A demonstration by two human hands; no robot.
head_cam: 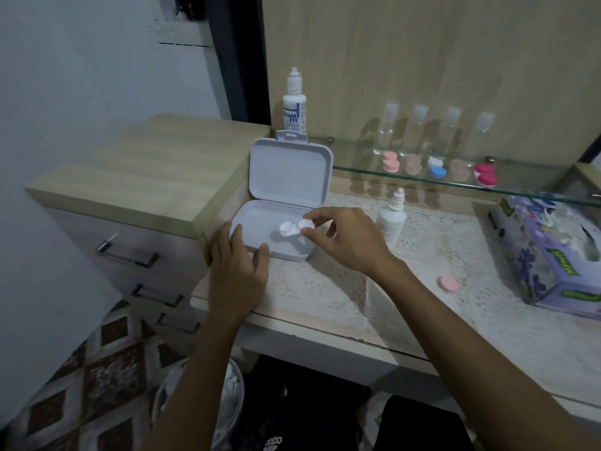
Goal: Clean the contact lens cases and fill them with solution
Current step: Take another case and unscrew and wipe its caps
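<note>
The right hand [344, 239] pinches one end of a white lens case [294, 227] over the bottom half of an open white box [286, 203], while the left hand [239, 268] grips the box's near left rim. Whether this case is already cleaned and filled cannot be told. Several cases wait in a row on the glass shelf [406, 177] at the far right: pink [390, 164], blue and white [436, 169] and red [486, 176], so most of the job seems left. A small solution bottle [392, 222] stands just right of the box, a larger one [294, 105] behind it. A loose pink cap [449, 284] lies on the lace-covered table [325, 288], near a tissue box [549, 258]. A wooden drawer unit [130, 190] stands to the left, a patterned rug [97, 369] below.
</note>
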